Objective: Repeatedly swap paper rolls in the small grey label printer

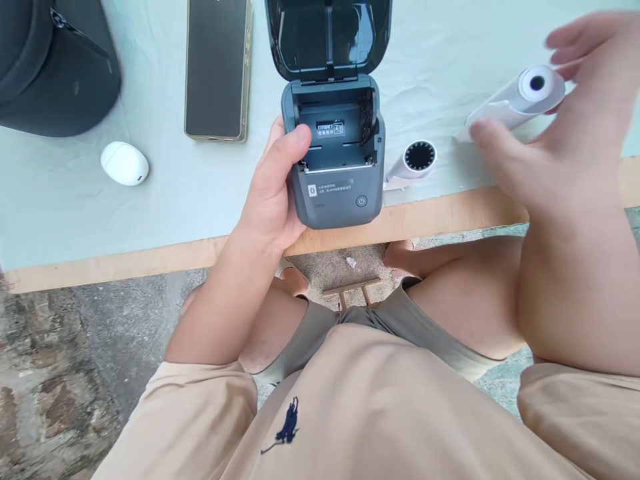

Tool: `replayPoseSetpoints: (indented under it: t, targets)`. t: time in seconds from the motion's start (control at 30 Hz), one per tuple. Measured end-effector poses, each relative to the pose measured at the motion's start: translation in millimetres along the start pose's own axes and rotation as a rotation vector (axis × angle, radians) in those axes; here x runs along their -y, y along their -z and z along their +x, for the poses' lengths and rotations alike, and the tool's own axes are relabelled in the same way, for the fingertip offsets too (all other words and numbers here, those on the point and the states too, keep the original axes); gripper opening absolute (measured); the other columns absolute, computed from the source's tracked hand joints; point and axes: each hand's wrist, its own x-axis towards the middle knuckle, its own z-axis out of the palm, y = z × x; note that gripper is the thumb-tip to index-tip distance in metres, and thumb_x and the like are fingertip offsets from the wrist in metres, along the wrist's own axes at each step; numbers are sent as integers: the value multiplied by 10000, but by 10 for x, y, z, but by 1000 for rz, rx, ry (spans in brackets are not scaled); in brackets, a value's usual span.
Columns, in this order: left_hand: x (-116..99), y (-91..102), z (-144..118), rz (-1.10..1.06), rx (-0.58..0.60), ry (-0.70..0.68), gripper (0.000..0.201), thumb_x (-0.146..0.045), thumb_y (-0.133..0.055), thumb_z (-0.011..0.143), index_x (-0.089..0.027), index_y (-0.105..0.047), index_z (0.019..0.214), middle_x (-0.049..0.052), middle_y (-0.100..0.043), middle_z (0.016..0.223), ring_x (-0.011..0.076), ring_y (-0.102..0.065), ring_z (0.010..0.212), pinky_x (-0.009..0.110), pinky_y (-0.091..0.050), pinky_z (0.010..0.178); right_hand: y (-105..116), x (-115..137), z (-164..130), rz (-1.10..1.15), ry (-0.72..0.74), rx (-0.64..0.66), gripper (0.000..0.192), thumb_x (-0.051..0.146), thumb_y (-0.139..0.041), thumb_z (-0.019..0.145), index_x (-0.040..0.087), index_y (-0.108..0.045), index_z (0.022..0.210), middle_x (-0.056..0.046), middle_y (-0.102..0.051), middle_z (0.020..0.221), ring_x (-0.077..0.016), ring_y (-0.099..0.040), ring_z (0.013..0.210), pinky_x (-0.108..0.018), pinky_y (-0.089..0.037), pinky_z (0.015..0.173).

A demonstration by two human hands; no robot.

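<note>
Clasping opened, apparently not yet loaded printer [335, 180] in curled left hand [274, 177]. Curving half-spread right hand [577, 143] around larger paper roll [517, 100]; unclear whether gripping. Between hands: smaller roll [414, 160].

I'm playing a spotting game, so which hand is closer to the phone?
Left. The left hand holds the grey device, below and right of the phone; the right hand is farther off, by the rightmost white roll.

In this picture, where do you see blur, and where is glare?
Head view: the right hand looks blurred, probably by motion; head view: pale reflections on the open lid of the dark device; head view: the left hand appears sharper.
</note>
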Motion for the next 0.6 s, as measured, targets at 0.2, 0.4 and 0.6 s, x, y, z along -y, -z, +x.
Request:
replayPoseSetpoints:
  t: [0.2,0.4,0.6]
  targets:
    - [6,-16,-4,-49,10,-10,198,-388,-638,819,-344,-658,1012,-13,-723,1129,314,-570,1292,483,-519,1031,-86,-69,12,13,-1,40,599,182,-686,667,194,-519,1242,-121,-531,1254,-229,-583,1033,-393,-486,851]
    - [33,-2,20,-54,38,-27,138,-395,-626,821,-341,-634,949,4,-717,1071,306,-630,1175,477,-536,961,-161,-153,135,749,-282,-157,582,217,-699,560,316,-553,1114,-36,-561,1236,-257,-575,1177,-299,-487,634]
    - [20,-7,7,-34,11,-3,202,-394,-635,807,-344,-632,1002,-2,-722,1076,302,-606,1223,455,-536,972,-146,87,177,911,-494,7,374,380,-552,683,192,-578,1005,-104,-614,1102,-174,-656,877,-329,-550,703]
